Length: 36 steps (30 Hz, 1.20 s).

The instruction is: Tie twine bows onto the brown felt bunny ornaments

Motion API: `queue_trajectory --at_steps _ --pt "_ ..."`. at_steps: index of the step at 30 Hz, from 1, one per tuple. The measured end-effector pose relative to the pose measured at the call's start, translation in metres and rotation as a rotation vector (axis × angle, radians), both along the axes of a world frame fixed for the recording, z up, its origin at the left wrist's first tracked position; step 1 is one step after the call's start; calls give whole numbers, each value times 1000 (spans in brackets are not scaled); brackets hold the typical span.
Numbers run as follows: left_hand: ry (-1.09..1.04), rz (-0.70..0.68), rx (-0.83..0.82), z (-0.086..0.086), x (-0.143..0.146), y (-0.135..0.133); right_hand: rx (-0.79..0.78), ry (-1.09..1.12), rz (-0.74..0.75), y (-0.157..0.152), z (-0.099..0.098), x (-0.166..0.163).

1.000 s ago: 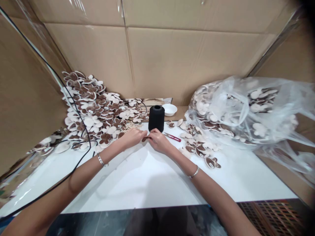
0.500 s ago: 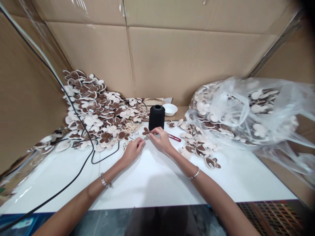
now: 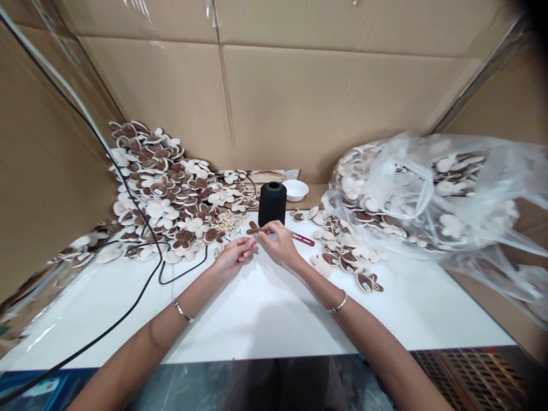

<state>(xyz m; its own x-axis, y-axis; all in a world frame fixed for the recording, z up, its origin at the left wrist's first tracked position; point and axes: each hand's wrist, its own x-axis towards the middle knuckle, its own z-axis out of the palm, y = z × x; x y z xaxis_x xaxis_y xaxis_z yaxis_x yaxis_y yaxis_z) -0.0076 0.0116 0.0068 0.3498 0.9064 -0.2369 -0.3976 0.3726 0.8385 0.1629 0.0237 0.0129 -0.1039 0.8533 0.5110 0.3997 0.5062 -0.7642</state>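
Observation:
My right hand (image 3: 279, 244) pinches a small brown-and-cream cut-out shaped like a bow or pair of ears (image 3: 253, 228) by its edge, just in front of a black thread spool (image 3: 272, 204). My left hand (image 3: 235, 255) sits close beside the right, its fingers curled and touching the table or nearly so. Nothing shows in it, though a fine thread could not be seen at this size. Red-handled thread snips (image 3: 303, 239) lie just right of my right hand.
A large heap of brown-and-cream cut-outs (image 3: 165, 191) fills the back left, with a tangle of pale cords (image 3: 229, 221) at its edge. More cut-outs (image 3: 338, 248) lie to the right, beside a plastic bag (image 3: 428, 188) of them. A white bowl (image 3: 295, 190) stands behind the spool. A black cable (image 3: 141, 240) crosses the white table (image 3: 257, 319).
The brown cut-out, held between both hands a second ago, is now higher and in my right hand's fingertips. My left hand has drawn back toward me and away from it. The black cable has shifted.

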Motion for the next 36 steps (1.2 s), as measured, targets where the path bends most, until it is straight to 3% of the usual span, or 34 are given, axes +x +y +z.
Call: queue_trajectory --at_steps 4,8,12,17,24,27,30,33,36 --pt "38 14 17 -5 2 5 -55 70 43 -2 2 -1" --pt "270 35 219 -2 -2 20 -117 105 113 -2 2 1" --pt "746 -12 711 17 -15 38 -57 25 163 1 1 7" --pt "1156 -237 1402 45 -27 57 145 -189 258 5 3 13" --pt "1515 -462 1995 66 -15 47 339 -434 260 7 -3 11" --pt "1530 -492 2107 65 -7 33 364 -452 203 7 -9 8" --pt "1588 -550 2107 59 -3 23 337 -422 178 7 -11 8" --pt "1603 -505 1964 55 -7 16 342 -405 161 6 -10 10" --pt "1539 -281 1707 55 -16 12 363 -405 147 3 -7 12"
